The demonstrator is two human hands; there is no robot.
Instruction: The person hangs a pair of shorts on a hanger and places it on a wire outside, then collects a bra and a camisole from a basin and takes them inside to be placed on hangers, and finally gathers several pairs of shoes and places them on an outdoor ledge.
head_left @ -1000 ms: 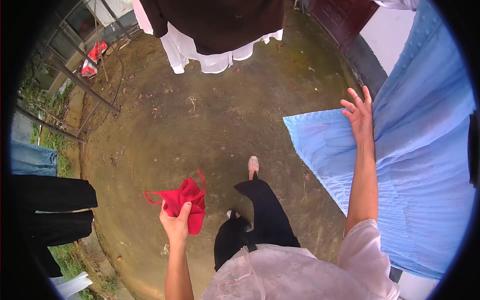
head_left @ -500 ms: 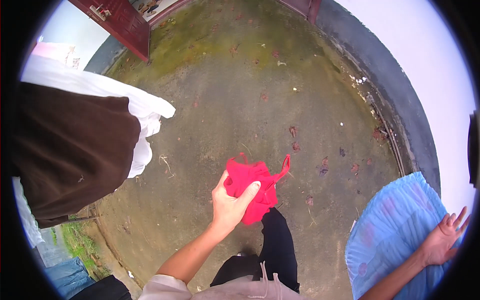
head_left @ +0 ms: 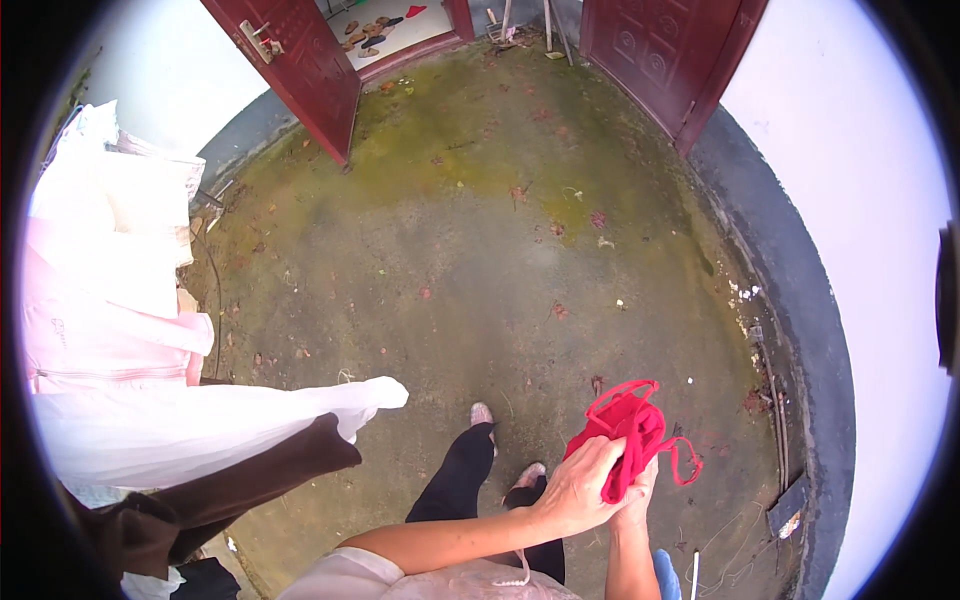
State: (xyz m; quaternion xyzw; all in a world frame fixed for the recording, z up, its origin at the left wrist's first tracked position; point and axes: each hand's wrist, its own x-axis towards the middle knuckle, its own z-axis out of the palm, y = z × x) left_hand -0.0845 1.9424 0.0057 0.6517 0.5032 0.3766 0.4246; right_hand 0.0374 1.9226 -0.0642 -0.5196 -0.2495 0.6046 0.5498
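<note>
Mossy concrete floor [head_left: 470,270] stretches beyond the hands, scattered with dead leaves [head_left: 598,219] and bordered to their right by a white wall [head_left: 850,150] with a dark grey base [head_left: 788,250]. Both hands meet just right of the person's black-trousered legs [head_left: 455,480], pressed around one bunched red cloth [head_left: 638,430] with thin straps [head_left: 698,466]. The left hand [head_left: 580,492] clasps it from the left with curled fingers; the right hand [head_left: 640,498] grips from below and right, its fingers partly hidden. One strap loops above the cloth, another dangles to its right. Two-handed handling of the cloth seems to be the step at hand; any change of grip would call for one hand keeping hold, minding the loose straps. Left of the hands hang pink [head_left: 110,330], white [head_left: 220,420] and brown garments [head_left: 260,470]. Far ahead of the hands, a dark red door [head_left: 305,90] stands open, with several shoes [head_left: 372,41] lying just past it
</note>
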